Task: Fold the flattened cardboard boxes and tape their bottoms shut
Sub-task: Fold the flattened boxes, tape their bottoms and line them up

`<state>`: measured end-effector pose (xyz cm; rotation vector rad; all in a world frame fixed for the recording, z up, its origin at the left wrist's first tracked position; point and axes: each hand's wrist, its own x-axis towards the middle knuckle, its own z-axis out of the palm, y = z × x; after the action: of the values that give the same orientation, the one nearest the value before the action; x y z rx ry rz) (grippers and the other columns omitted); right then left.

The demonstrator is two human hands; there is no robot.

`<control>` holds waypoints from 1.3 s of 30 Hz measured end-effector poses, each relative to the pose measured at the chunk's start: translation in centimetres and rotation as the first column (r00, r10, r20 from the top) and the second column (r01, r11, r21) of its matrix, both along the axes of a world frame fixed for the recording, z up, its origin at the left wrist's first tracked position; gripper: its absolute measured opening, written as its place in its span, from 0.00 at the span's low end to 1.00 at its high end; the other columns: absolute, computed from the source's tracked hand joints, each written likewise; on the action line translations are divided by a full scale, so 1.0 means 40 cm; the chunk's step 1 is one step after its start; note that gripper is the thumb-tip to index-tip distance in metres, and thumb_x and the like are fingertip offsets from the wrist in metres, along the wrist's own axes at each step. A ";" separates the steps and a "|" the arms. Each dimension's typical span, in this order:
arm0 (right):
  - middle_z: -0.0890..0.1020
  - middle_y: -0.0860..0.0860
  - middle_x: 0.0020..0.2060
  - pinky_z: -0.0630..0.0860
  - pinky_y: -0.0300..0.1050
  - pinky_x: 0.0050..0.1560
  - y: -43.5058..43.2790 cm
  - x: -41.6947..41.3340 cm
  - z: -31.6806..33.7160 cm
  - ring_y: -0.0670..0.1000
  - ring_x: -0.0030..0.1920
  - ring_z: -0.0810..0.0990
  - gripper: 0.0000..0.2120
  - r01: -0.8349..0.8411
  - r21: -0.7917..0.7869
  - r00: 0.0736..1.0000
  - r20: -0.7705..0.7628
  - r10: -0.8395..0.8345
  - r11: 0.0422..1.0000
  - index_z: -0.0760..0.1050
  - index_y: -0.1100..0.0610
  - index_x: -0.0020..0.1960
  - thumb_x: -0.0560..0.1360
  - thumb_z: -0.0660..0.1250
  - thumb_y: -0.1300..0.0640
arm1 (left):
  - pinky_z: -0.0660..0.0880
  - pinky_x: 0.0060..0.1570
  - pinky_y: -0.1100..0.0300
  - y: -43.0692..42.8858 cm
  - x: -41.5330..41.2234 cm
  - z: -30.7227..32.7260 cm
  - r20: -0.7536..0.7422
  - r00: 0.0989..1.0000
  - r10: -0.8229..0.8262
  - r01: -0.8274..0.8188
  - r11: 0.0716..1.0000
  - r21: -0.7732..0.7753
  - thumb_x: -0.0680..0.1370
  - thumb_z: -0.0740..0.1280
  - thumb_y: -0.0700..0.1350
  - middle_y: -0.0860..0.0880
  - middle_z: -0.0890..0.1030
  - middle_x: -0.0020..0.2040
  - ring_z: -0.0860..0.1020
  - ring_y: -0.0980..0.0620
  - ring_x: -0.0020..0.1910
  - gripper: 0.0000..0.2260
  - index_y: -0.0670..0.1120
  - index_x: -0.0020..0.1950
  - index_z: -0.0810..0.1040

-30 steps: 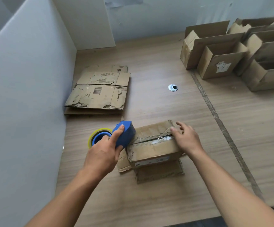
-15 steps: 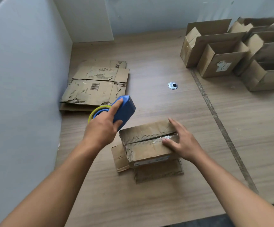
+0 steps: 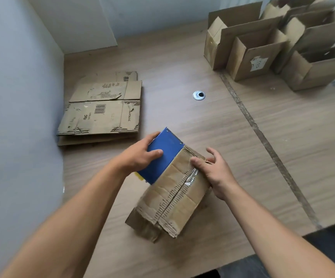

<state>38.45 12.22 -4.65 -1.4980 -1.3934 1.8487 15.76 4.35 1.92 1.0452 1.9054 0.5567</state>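
A worn cardboard box [image 3: 172, 199] lies bottom-up on the wooden table [image 3: 212, 127], turned at an angle, its two bottom flaps meeting in a centre seam with a strip of clear tape near the far end. My left hand [image 3: 140, 155] grips a blue tape dispenser [image 3: 160, 157] held against the box's far left edge; a bit of yellow tape roll peeks out below it. My right hand [image 3: 214, 171] rests on the far right part of the box, fingers spread, thumb on the taped seam.
A stack of flattened boxes [image 3: 102, 111] lies at the left beside a white partition [image 3: 18, 117]. Several folded open boxes [image 3: 273, 43] stand at the back right. A round cable grommet [image 3: 199, 95] sits mid-table. The table's front edge runs at lower right.
The box has been rotated so its seam runs diagonally away from me. My left hand brought the dispenser from above down to the box's far edge. My right hand shifted along with the box.
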 end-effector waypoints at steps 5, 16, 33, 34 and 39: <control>0.76 0.54 0.62 0.77 0.51 0.63 -0.012 -0.010 0.001 0.50 0.58 0.80 0.37 0.170 0.109 0.985 -0.057 -0.165 0.979 0.70 0.43 0.63 0.57 0.81 0.41 | 0.76 0.45 0.58 -0.052 0.020 -0.014 0.024 0.980 0.196 -0.198 0.975 0.103 0.81 0.65 0.45 0.55 0.75 0.65 0.77 0.54 0.55 0.27 0.58 0.78 0.61; 0.72 0.54 0.72 0.65 0.40 0.67 -0.022 -0.099 0.023 0.53 0.71 0.70 0.36 -0.168 0.390 0.966 0.246 0.074 0.905 0.64 0.54 0.76 0.73 0.75 0.49 | 0.78 0.54 0.44 -0.097 0.089 -0.039 -0.332 0.877 0.347 -0.365 0.931 0.008 0.80 0.61 0.50 0.43 0.78 0.61 0.77 0.37 0.55 0.30 0.60 0.79 0.53; 0.67 0.50 0.55 0.60 0.23 0.52 0.016 -0.048 0.051 0.47 0.53 0.74 0.20 -0.239 0.530 0.945 0.320 0.070 0.814 0.78 0.57 0.57 0.70 0.78 0.50 | 0.74 0.59 0.48 -0.116 0.189 -0.064 -0.341 0.863 0.373 -0.378 0.924 0.053 0.70 0.72 0.64 0.44 0.78 0.61 0.76 0.41 0.59 0.49 0.59 0.79 0.43; 0.66 0.49 0.56 0.59 0.20 0.52 0.016 -0.039 0.053 0.45 0.54 0.73 0.21 -0.260 0.509 0.944 0.313 0.104 0.821 0.78 0.56 0.59 0.70 0.78 0.50 | 0.73 0.59 0.48 -0.114 0.191 -0.070 -0.343 0.860 0.378 -0.386 0.921 0.046 0.69 0.73 0.65 0.44 0.78 0.61 0.75 0.41 0.61 0.50 0.58 0.79 0.42; 0.61 0.45 0.63 0.60 0.31 0.64 -0.015 -0.009 0.034 0.44 0.63 0.70 0.30 -0.324 0.494 0.933 0.306 0.187 0.807 0.73 0.51 0.67 0.68 0.79 0.52 | 0.73 0.60 0.48 -0.107 0.210 -0.084 -0.354 0.846 0.398 -0.403 0.913 0.061 0.68 0.73 0.66 0.42 0.77 0.63 0.74 0.40 0.62 0.52 0.58 0.79 0.40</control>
<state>38.08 11.64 -3.29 -1.3075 -2.1123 1.2501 24.15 0.08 -1.45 0.7720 2.4806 0.6110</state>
